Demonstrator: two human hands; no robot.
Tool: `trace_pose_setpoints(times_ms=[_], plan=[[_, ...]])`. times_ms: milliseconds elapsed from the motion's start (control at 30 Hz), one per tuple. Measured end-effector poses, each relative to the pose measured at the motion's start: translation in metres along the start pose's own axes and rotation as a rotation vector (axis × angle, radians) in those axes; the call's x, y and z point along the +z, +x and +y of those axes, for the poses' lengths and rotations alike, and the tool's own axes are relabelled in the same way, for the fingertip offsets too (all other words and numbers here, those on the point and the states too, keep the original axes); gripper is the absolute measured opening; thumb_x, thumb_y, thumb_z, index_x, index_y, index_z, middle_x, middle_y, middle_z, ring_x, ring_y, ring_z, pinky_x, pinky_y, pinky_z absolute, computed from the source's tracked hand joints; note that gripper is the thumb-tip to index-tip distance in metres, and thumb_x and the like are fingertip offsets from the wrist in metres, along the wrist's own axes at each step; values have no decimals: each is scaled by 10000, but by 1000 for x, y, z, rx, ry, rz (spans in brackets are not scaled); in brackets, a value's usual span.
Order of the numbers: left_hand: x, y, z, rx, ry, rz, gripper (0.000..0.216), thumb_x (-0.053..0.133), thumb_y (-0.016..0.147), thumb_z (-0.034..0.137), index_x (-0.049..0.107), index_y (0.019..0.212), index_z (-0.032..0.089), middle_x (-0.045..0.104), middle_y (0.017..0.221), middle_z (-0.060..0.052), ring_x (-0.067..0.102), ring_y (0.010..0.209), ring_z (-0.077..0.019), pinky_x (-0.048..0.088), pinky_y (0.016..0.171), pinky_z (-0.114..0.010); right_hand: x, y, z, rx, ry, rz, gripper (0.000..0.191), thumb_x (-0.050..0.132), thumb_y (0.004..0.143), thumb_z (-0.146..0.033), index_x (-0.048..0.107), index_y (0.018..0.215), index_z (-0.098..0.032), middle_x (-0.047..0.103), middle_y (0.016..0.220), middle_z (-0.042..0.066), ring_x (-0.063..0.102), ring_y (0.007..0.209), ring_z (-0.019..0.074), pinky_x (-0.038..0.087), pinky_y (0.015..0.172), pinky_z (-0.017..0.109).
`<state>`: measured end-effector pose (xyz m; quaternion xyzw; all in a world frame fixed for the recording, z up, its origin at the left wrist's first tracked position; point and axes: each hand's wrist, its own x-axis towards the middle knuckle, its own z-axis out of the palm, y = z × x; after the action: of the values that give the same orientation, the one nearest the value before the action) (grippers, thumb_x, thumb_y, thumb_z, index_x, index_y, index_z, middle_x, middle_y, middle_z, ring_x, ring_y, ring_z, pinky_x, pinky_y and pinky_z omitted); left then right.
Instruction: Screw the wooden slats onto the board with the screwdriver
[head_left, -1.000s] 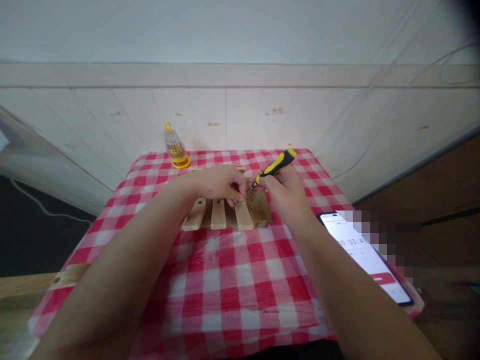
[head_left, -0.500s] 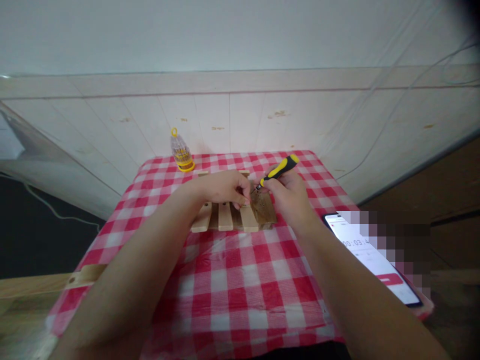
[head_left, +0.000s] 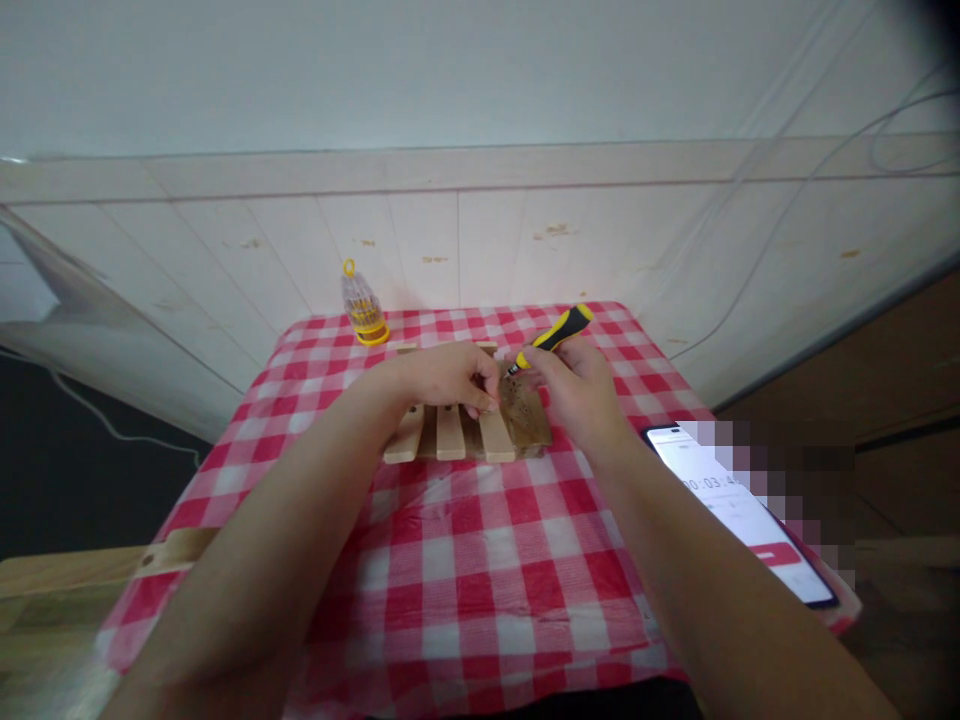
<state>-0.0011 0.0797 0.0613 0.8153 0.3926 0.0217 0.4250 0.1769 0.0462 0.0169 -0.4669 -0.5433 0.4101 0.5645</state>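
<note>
A yellow-and-black screwdriver [head_left: 556, 335] is gripped in my right hand [head_left: 581, 385], its tip angled down and left toward my left fingertips. My left hand [head_left: 456, 375] reaches over a small wooden piece made of light slats [head_left: 451, 438] on a darker base board [head_left: 529, 410]. Its thumb and finger are pinched together at the rightmost slat [head_left: 496, 438]; what lies between them is too small or hidden to make out. Several dark holes dot the bare right part of the base board. The far ends of the slats are partly covered by my left hand.
A clear bit case with a yellow base [head_left: 367, 310] stands at the table's back left. A phone [head_left: 750, 520] showing a timer lies at the right edge. Another wooden piece [head_left: 176, 548] rests at the left edge on the red-and-white checked cloth [head_left: 480, 590].
The screwdriver has shifted very slightly down and left with my right hand. My left hand keeps its pinch at the same slat.
</note>
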Motion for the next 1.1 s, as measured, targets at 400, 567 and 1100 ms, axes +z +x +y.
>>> trace_pose_setpoints(times_ms=[400,567,1100], plan=[[0,2,1,3,25,5,27,646,775,148,663,754,151,648,615,29,664,606,-105,434,542,-174,-2,0,2,-31,-43,-24,240,708,742,-418,651,794,-191,654,732,-1,576,652,139,445,627,295],[-2,2,-3,18,54,-8,19,663,768,159,682,767,160,672,615,28,654,589,-94,408,513,-163,0,-2,-1,-15,-98,-39,245,688,752,-429,640,791,-192,668,750,3,604,700,155,448,657,298],[-12,-17,26,76,-83,294,143,550,769,157,679,825,134,706,735,-16,640,635,-96,497,612,-197,1,-2,5,-99,-148,-141,294,672,805,-482,670,889,-201,667,825,26,599,733,161,450,638,297]])
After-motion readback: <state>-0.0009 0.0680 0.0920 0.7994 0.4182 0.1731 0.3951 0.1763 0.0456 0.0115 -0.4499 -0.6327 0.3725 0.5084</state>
